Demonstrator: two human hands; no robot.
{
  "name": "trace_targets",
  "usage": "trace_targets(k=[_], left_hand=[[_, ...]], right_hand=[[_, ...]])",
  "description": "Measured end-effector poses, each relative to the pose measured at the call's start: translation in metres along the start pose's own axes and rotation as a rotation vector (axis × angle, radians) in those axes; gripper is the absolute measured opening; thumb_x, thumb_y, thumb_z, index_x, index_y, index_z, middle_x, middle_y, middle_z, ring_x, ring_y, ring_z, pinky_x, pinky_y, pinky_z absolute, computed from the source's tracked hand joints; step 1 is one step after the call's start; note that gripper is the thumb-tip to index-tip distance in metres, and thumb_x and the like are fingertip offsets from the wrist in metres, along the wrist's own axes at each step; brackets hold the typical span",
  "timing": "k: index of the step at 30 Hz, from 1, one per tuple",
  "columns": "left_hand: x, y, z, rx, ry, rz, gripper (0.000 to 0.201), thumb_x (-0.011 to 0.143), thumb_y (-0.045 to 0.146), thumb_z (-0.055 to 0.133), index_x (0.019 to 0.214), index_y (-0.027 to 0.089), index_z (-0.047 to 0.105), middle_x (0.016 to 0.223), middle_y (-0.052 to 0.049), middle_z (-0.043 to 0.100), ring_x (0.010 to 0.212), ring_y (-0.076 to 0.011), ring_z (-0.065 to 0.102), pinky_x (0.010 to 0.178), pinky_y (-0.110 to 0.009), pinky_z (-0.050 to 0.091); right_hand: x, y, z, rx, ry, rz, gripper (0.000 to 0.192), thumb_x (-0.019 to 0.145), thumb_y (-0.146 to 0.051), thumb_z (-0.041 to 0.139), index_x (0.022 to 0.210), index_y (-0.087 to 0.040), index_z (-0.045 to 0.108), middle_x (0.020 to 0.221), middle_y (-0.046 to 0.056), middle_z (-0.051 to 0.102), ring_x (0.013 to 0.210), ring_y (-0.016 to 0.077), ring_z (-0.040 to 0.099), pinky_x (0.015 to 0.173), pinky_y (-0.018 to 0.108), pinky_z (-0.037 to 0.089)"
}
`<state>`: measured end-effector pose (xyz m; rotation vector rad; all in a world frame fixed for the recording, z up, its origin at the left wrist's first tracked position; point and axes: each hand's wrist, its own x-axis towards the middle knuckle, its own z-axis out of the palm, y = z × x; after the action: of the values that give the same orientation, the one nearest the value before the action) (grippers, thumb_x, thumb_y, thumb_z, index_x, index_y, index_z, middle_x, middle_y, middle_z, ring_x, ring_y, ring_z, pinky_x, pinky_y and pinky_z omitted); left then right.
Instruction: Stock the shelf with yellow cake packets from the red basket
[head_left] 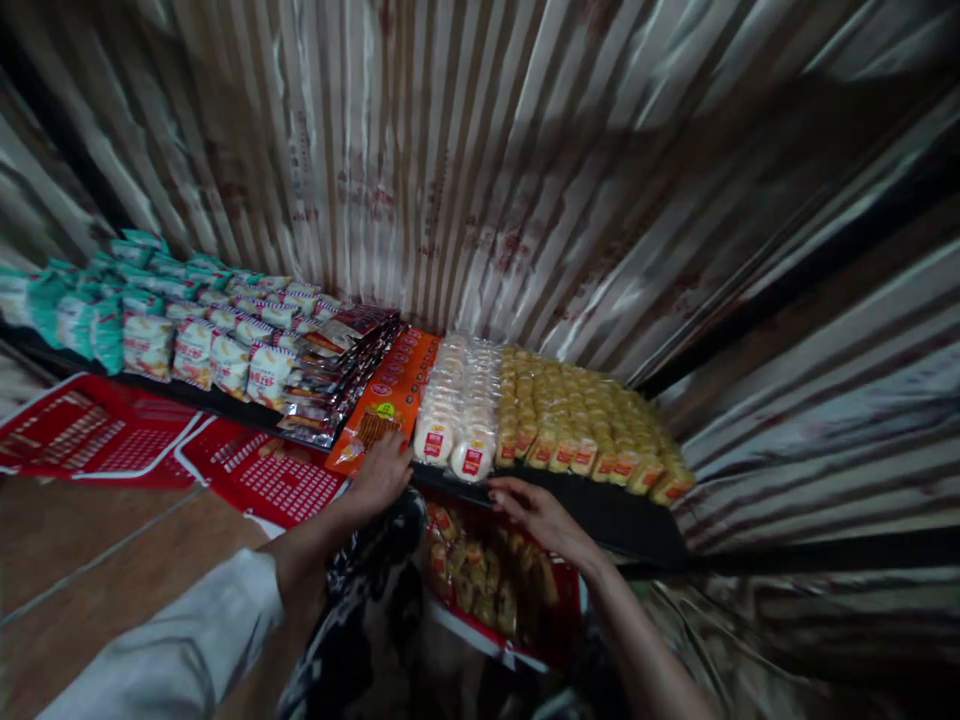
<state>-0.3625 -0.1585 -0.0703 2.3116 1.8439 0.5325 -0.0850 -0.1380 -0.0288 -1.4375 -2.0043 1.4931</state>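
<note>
My left hand [380, 475] rests on the near end of a row of orange snack packets [391, 392] on a dark shelf [622, 515]. My right hand [541, 515] lies flat on the shelf's front edge, just below a row of white round cakes in clear wrap [459, 412]. To the right of these lie rows of yellow packaged cakes [585, 420]. Neither hand visibly holds anything. Below the shelf edge, between my arms, a red basket [495, 585] holds several snack packets.
Dark red-and-black packets [345, 370], white bags [225, 355] and teal bags [82, 305] fill the shelf to the left. Red baskets [112, 435] stand on the floor at left. A corrugated metal wall [480, 170] rises close behind the shelf.
</note>
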Motion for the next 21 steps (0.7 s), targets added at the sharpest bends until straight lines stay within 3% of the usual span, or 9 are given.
trace_targets(k=[8, 14, 17, 21], left_hand=[[0.000, -0.016, 0.003, -0.002, -0.004, 0.018, 0.020, 0.081, 0.020, 0.053, 0.099, 0.016, 0.061, 0.111, -0.013, 0.055, 0.105, -0.0290, 0.048, 0.091, -0.045, 0.041], [0.004, -0.013, -0.008, -0.049, -0.003, 0.012, 0.017, 0.081, 0.022, 0.053, 0.094, 0.018, 0.063, 0.099, -0.011, 0.061, 0.095, -0.0251, 0.054, 0.084, -0.037, 0.045], [0.024, -0.015, -0.022, -0.078, 0.005, -0.013, 0.019, 0.084, 0.027, 0.049, 0.094, 0.020, 0.064, 0.094, -0.008, 0.063, 0.087, -0.0214, 0.058, 0.078, -0.032, 0.046], [0.084, -0.019, -0.040, -0.180, 0.055, -0.047, 0.022, 0.086, 0.022, 0.045, 0.097, 0.019, 0.063, 0.099, -0.007, 0.064, 0.088, -0.0191, 0.061, 0.077, -0.028, 0.047]], right_hand=[[0.008, 0.016, 0.000, 0.016, 0.029, 0.033, 0.060, 0.077, -0.063, 0.050, 0.110, -0.015, 0.061, 0.088, 0.007, 0.066, 0.082, 0.0200, 0.060, 0.073, 0.031, 0.047], [0.024, 0.001, -0.012, 0.029, 0.012, -0.022, 0.059, 0.077, -0.066, 0.049, 0.110, -0.019, 0.063, 0.097, 0.008, 0.068, 0.089, 0.0221, 0.062, 0.075, 0.033, 0.049], [0.043, -0.013, -0.032, 0.009, 0.057, -0.046, 0.059, 0.077, -0.067, 0.048, 0.110, -0.021, 0.063, 0.097, 0.007, 0.068, 0.088, 0.0219, 0.063, 0.073, 0.033, 0.050], [0.092, -0.028, -0.070, -0.044, 0.234, -0.154, 0.050, 0.081, -0.060, 0.047, 0.104, -0.019, 0.065, 0.089, 0.006, 0.069, 0.080, 0.0190, 0.064, 0.076, 0.033, 0.051]])
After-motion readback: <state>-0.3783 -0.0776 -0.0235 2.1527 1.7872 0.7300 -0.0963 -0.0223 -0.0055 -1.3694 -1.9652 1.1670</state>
